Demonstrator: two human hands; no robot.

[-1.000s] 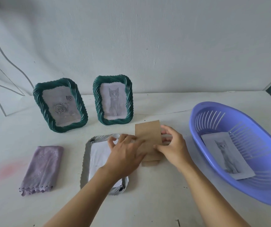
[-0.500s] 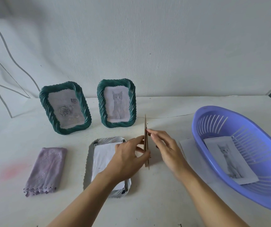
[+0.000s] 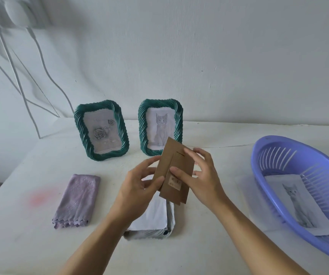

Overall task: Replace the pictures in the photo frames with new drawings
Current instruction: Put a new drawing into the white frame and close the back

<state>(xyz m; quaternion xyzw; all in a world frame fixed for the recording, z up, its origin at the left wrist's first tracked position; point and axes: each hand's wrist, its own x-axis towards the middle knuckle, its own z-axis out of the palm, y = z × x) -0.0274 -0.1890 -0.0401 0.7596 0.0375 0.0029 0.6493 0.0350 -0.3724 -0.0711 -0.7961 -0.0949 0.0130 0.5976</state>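
Holding (head view, the only one): the brown backing board (image 3: 174,173) is up off the table (image 3: 209,249), tilted, between both hands, just above the open frame (image 3: 149,235).
Left hand (image 3: 137,189): thumb and fingers pinch the board's left edge, the fingers partly hidden behind it.
Right hand (image 3: 205,175): thumb pressed on the board's face beside a small sticker (image 3: 174,180), other fingers curled round the right edge.
Open frame: face down on the table, white paper (image 3: 149,217) lying in its back.
Green frames: rose frame (image 3: 79,126) and cat frame (image 3: 142,126) stand upright near the wall.
Basket (image 3: 259,155): off to the right, with a cat drawing (image 3: 298,203) inside.
Cloth (image 3: 76,201): folded, left of the open frame.
Handling: the board looks light, thin and fairly stiff (likely to crease if bent), so it is best taken by its edges, clear of the stand flap.
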